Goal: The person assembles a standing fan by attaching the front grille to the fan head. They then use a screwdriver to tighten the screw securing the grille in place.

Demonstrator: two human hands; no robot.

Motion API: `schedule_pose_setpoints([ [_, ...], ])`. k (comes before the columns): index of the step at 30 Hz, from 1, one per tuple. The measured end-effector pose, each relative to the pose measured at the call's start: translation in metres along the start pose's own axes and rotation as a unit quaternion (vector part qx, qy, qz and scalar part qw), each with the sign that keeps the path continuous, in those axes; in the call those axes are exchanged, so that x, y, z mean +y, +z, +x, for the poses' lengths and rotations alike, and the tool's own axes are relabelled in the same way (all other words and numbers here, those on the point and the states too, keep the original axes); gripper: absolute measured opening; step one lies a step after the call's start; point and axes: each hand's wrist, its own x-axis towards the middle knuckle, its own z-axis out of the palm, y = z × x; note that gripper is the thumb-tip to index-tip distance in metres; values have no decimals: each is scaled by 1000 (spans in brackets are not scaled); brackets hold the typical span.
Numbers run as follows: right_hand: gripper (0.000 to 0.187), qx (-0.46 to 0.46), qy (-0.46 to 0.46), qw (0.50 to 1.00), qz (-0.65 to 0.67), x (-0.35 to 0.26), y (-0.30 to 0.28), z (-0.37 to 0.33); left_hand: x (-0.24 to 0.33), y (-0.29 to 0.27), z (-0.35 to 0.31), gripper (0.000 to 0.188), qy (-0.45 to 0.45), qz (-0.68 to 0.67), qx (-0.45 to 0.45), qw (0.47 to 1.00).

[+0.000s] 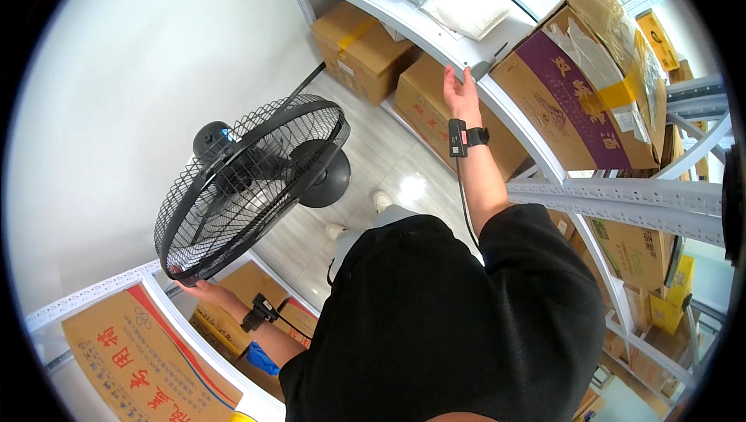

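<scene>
Shirt (443,321), floor (392,154) between fan (252,159) and shelf edge (509,116)

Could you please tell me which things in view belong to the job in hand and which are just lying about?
In use, it seems:
- black fan, its rim in the left hand
- possibly the small grey object by the right hand

Just lying about:
- purple-banded box
- white parcel
- red-marked box, lower left

The head camera looks steeply down from above and right of the fan (252,177), fairly near.
</scene>
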Motion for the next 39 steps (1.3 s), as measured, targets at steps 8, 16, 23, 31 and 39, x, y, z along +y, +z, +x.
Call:
schedule_pose_setpoints([
  [8,44,-77,61,991,90,-18,-18,13,-28,-23,-5,59,-72,47,26,996],
  [16,46,-36,-8,995,-93,-47,-31,49,-6,-10,3,67,-28,33,-21,999],
  [23,43,-104,-106,945,-293,-14,-42,-10,-10,-5,2,63,3,13,-33,999],
  [31,37,-271,-193,811,-481,93,21,-169,0,-7,1,65,9,19,-47,999],
  [39,43,-424,16,774,-470,174,49,-208,6,-7,3,66,33,-1,-36,999],
])
